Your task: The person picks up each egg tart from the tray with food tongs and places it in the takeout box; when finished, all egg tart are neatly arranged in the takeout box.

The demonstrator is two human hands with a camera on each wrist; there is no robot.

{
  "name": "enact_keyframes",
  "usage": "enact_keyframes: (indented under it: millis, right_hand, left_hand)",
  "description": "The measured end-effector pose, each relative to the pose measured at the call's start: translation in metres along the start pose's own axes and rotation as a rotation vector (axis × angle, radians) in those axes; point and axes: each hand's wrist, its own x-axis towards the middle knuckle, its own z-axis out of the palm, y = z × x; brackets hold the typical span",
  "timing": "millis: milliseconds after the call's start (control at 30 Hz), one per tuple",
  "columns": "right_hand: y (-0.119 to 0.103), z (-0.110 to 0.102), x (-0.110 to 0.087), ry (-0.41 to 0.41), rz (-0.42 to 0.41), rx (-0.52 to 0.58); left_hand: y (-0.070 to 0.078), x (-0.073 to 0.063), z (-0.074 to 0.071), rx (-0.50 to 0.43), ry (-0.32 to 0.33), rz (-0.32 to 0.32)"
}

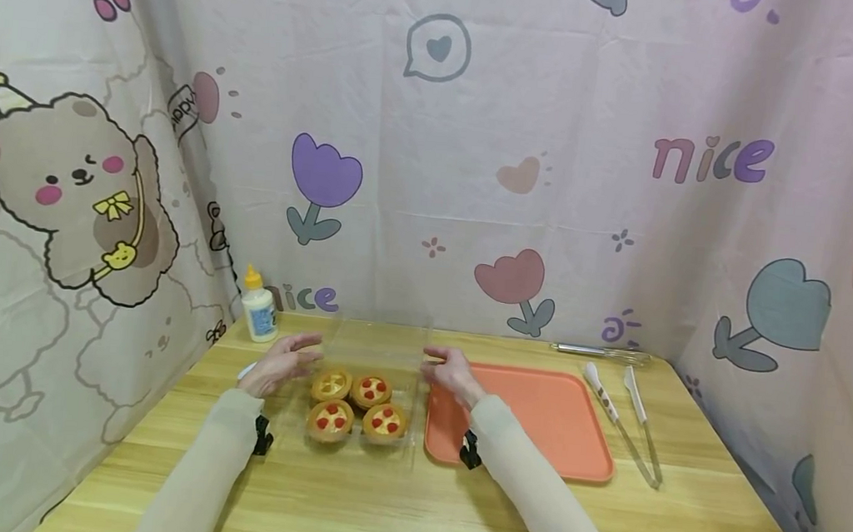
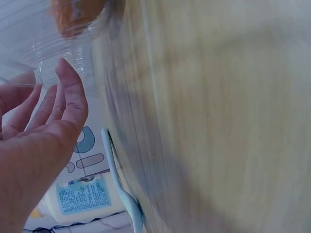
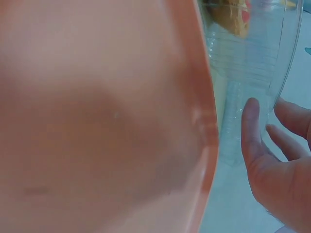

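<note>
A clear plastic box point(image 1: 403, 391) holds several small tarts, most with red pieces on top, such as the front left tart point(image 1: 330, 420). Its transparent lid point(image 1: 379, 339) stands raised at the back. My left hand point(image 1: 283, 363) is at the left side of the box by the lid, fingers spread and loosely bent. On the opposite side, my right hand point(image 1: 454, 375) mirrors it, above the tray's left edge. Both wrist views show thumb and fingers apart; the plastic edge point(image 3: 290, 63) reaches the right fingers, and the left fingertips are right at the plastic.
An orange tray point(image 1: 535, 416) lies right of the box. Beyond it are tongs point(image 1: 606, 397) with white tips and a whisk point(image 1: 600, 352). A white bottle point(image 1: 262, 320) with a yellow cap stands at the back left. A pale long-handled utensil point(image 2: 116, 179) lies near the left hand.
</note>
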Motion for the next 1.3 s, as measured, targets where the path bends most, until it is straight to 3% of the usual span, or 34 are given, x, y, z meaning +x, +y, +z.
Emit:
enact_keyframes:
  millis: [533,1000,1300]
  right_hand:
    - [-0.003,0.006,0.007,0.103,-0.091,0.066]
    - [0.0,0.008,0.007,0.122,-0.082,0.076]
    - [0.0,0.01,0.003,0.105,-0.095,0.066]
  left_hand:
    - [0.001,0.004,0.002,0.021,0.096,0.089]
    - [0.004,0.008,0.007,0.09,0.151,0.143]
    - [0.007,-0.002,0.004,0.158,0.276,0.162]
